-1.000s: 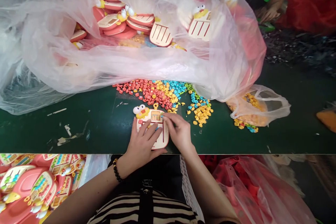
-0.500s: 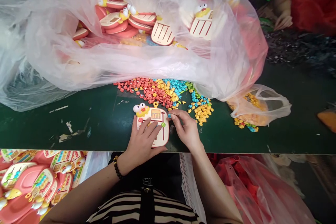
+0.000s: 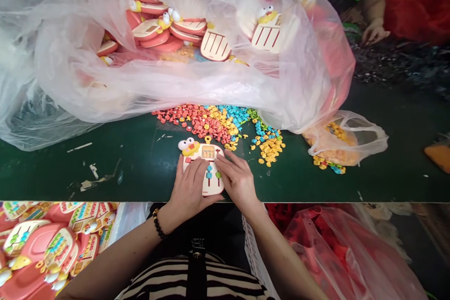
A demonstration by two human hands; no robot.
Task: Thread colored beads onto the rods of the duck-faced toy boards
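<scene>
A cream toy board (image 3: pixel 213 189) with a red rim, slots and a duck-like head (image 3: pixel 189 146) lies on the green table. My left hand (image 3: pixel 190 183) spans its left side, fingers across the face and thumb along the lower edge, holding it. My right hand (image 3: pixel 242 179) rests over the right edge, fingers stretched onto the face near the right slot; its thumb is hidden. Two blue pieces (image 3: pixel 209 171) sit in a middle slot, close to my left fingertips. A green piece (image 3: pixel 218 175) is in the right slot, partly covered by my right hand. A red piece (image 3: pixel 188 160) shows at upper left.
Behind the board lie heaps of red pieces (image 3: pixel 200 119), blue pieces (image 3: pixel 236 113) and yellow pieces (image 3: pixel 271 151). A large clear bag (image 3: pixel 168 82) holds more boards. At right stands a small plastic bag (image 3: pixel 365 143). Finished-looking boards (image 3: pixel 38 243) fill the lower left. Another person's hand (image 3: pixel 375 33) is at upper right.
My right hand, which was pinching a small blue piece beside the board, has moved left onto it. Two blue pieces now show in the middle slot. My left fingers have shifted slightly left.
</scene>
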